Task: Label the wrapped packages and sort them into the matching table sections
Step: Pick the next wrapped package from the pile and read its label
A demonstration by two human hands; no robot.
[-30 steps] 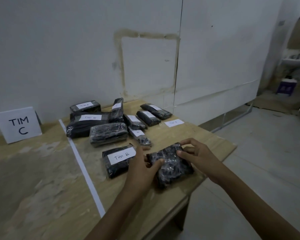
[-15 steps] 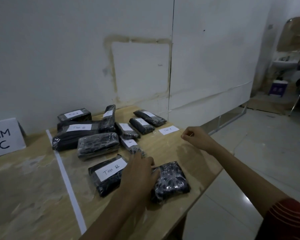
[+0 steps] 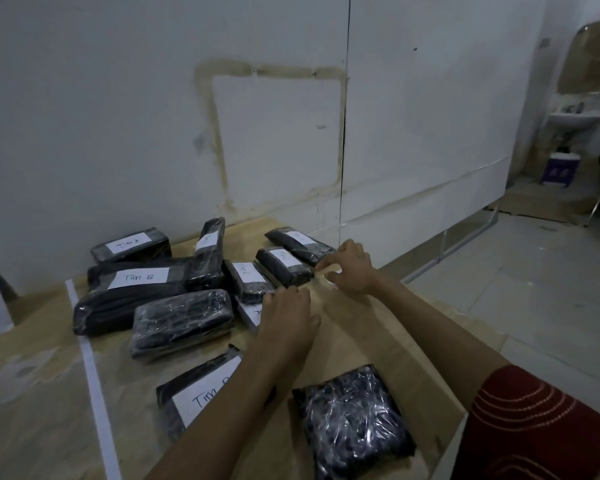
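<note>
right hand (image 3: 351,268): centre right of the frame, reaching over the desk (image 3: 361,344); forefinger and thumb are pinched on a small white paper slip (image 3: 333,272) lying flat on the wood, mostly hidden under the fingers.
left hand (image 3: 288,318): just left of and below the right hand, palm down, fingers stretched forward and relaxed, holding nothing; its fingertips end near the small packages.
bare package (image 3: 354,422): black, film-wrapped, no label showing; lies flat at lower centre right, near the desk's front edge, apart from both hands.
second bare package (image 3: 182,322): left of centre, flat, no label on the face that shows.
"tim b" package (image 3: 194,396): lower centre, partly under the left forearm.
big "tim b" package (image 3: 132,292): left of centre, touching the second bare package.
"tim a" package (image 3: 130,245): upper left of the pile, by the wall.
small labelled packages (image 3: 284,266): a row in mid frame, just left of the right hand; their writing is too small to read.
tape line (image 3: 94,375): white strip running down the desk, left of the pile.
sleeve (image 3: 534,427): red, lower right corner.
</note>
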